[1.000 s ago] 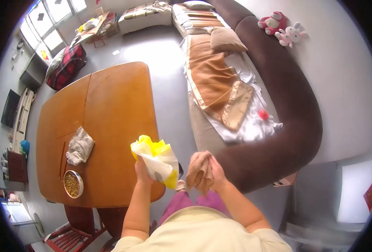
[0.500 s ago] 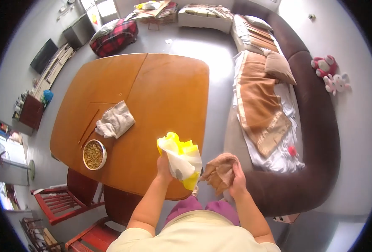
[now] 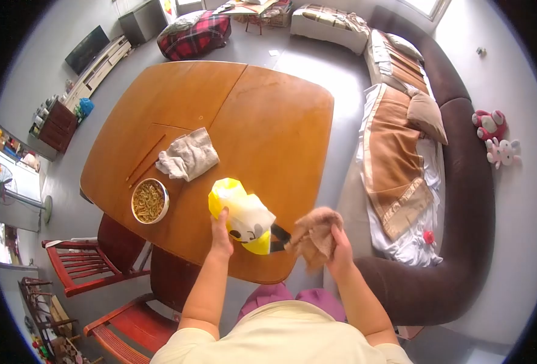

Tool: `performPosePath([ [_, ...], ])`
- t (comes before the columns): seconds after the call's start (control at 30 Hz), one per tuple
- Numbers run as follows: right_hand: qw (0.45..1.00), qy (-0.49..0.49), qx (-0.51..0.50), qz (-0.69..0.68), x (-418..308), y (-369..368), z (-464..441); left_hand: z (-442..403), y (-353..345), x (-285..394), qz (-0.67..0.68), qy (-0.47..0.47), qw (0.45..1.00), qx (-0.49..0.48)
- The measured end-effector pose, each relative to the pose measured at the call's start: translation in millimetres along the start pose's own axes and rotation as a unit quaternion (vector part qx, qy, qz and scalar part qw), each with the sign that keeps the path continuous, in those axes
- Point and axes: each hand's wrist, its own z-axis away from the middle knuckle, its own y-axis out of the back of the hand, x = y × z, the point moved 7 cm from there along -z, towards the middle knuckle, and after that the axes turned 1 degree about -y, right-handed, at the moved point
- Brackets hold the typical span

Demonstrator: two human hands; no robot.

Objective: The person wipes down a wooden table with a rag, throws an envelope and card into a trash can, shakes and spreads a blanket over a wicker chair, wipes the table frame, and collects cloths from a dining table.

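My left hand (image 3: 222, 233) is closed around a soft yellow and white plastic packet (image 3: 242, 213) with a dark cartoon face printed on it. Something black (image 3: 279, 238) shows at the packet's right end; I cannot make out what it is. In my right hand (image 3: 340, 252) is a crumpled brown cloth (image 3: 315, 236), gripped near its right side and hanging down. Both hands are over or beside the near right edge of the wooden table (image 3: 280, 133). On the table, left of the packet, lies a crumpled light grey cloth (image 3: 189, 155).
A bowl of noodles (image 3: 150, 201) and a pair of chopsticks (image 3: 147, 156) are on the table's left side. Red wooden chairs (image 3: 92, 264) stand at the near left. To the right runs a brown sofa (image 3: 462, 206) with blankets (image 3: 393, 164) and a cushion (image 3: 426, 116).
The packet has turned in my left hand, so its printed face and a black part now show. The brown cloth has shifted slightly. The camera view has swung left.
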Motion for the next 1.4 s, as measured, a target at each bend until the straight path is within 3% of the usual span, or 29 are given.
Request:
performPosePath([
  [0.17,1.0,-0.018,-0.022,-0.001,0,-19,-17,17,-1,31,-0.067,-0.013,0.997,-0.046],
  [0.4,0.997,-0.045,-0.039,0.039,14,-60,-56,32,46,43,-0.068,-0.054,0.995,0.043],
  [0.53,0.984,-0.061,-0.079,0.149,33,-93,-93,51,66,50,-0.097,-0.114,0.985,0.08],
  [0.63,0.95,0.06,-0.127,0.278,47,-127,-132,69,71,47,-0.084,-0.119,0.984,0.102],
  [0.67,0.946,0.06,-0.148,0.282,54,-142,-143,75,74,45,-0.077,-0.115,0.984,0.11],
  [0.77,0.873,0.177,-0.203,0.406,70,-194,-176,89,92,35,-0.073,-0.111,0.981,0.145],
  [0.87,0.869,0.273,-0.316,0.265,97,-246,-202,102,102,34,-0.03,-0.12,0.977,0.174],
  [0.97,0.687,0.4,-0.255,0.55,130,-267,-233,110,106,40,-0.014,-0.135,0.969,0.209],
  [1.0,0.662,0.322,-0.273,0.619,149,-272,-243,112,108,39,-0.019,-0.138,0.963,0.23],
  [1.1,0.514,0.203,-0.269,0.788,186,-271,-250,110,117,33,-0.026,-0.137,0.955,0.263],
  [1.23,0.451,0.173,-0.215,0.849,221,-257,-275,103,114,32,0.004,-0.141,0.955,0.261],
  [1.3,0.427,0.276,-0.205,0.836,231,-249,-289,100,115,34,0.007,-0.134,0.951,0.278],
  [1.4,0.369,0.281,-0.25,0.85,227,-235,-295,103,123,25,0.019,-0.14,0.949,0.28],
])
